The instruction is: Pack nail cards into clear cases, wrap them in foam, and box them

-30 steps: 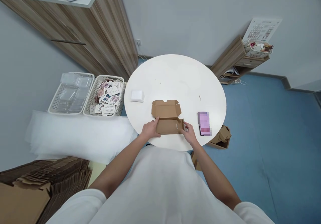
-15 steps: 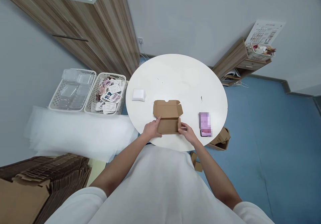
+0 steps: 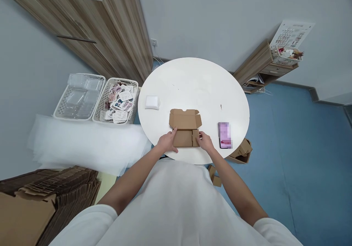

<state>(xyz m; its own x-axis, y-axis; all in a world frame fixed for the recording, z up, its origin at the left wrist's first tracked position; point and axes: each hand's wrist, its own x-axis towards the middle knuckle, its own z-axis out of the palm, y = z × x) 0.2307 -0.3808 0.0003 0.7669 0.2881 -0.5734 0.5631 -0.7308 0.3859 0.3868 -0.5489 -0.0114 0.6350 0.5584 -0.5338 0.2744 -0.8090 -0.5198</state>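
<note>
A small brown cardboard mailer box (image 3: 184,126) lies partly folded on the round white table (image 3: 192,84), its lid flap spread flat on the far side. My left hand (image 3: 167,142) presses on the box's left near corner, fingers curled over the edge. My right hand (image 3: 205,141) pinches the right side flap, which is folded inward over the box's base. A phone with a pink screen (image 3: 224,134) rests on the table to the right of my right hand. A small white foam pad (image 3: 152,102) sits at the table's left.
Two white baskets stand left of the table: one holds clear plastic trays (image 3: 79,96), the other printed cards (image 3: 118,102). White foam sheets (image 3: 88,147) and a stack of flat cardboard (image 3: 41,198) lie near left. Cardboard scraps (image 3: 242,151) lie on the blue floor.
My right hand has folded the box's right side flap inward over the base. The left hand has stayed on the left corner.
</note>
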